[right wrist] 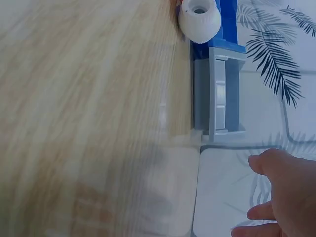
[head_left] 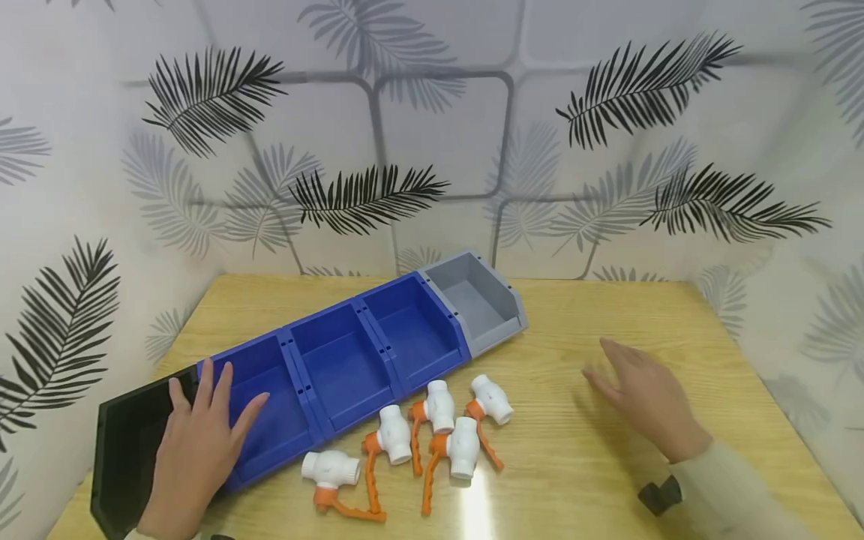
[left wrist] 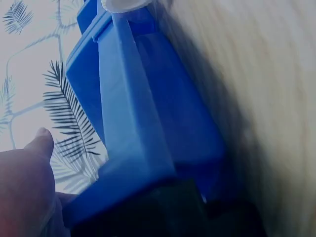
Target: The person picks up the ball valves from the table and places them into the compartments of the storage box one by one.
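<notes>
My left hand (head_left: 199, 442) is spread above the black bin (head_left: 128, 427) and the leftmost blue bin (head_left: 266, 401), fingers straight and holding nothing. In the left wrist view only part of that hand (left wrist: 27, 182) shows beside the blue bin wall (left wrist: 133, 108). Over the right part of the table hovers my right hand (head_left: 648, 397), empty, its fingers loosely extended. Several white ball valves with orange lever handles, such as this valve (head_left: 331, 469), lie in a group in front of the bins. The valve (head_left: 493, 397) at the group's right end is the one nearest my right hand.
A slanting row of joined bins crosses the wooden table (head_left: 574, 465): black, several blue, then a grey bin (head_left: 475, 296) at the far right end. Leaf-patterned wall covering (head_left: 445, 135) surrounds the table at the back and sides.
</notes>
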Available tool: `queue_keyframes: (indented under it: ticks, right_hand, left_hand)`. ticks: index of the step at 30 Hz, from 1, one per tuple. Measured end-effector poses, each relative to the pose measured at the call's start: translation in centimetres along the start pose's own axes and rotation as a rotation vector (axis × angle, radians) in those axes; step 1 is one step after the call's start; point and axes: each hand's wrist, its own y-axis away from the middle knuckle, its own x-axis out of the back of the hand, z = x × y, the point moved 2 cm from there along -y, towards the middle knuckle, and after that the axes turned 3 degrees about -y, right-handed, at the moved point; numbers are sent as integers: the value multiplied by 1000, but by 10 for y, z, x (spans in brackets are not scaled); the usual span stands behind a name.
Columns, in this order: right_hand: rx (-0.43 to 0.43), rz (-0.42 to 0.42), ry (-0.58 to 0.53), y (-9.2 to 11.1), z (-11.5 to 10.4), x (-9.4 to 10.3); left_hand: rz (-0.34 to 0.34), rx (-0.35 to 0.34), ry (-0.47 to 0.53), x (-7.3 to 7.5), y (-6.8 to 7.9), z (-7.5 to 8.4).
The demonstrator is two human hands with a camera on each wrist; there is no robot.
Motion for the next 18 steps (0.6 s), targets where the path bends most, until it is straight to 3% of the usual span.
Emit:
queue_keyframes:
  ticks: [6,18]
  right_hand:
    - [37,-2,-18,-15,-18,0]
    - [80,-55,-59,-51,-54,-7]
  left_hand:
    - [-42,83,31,1,9,-12]
    - [-327,255,81,-1,18,-43]
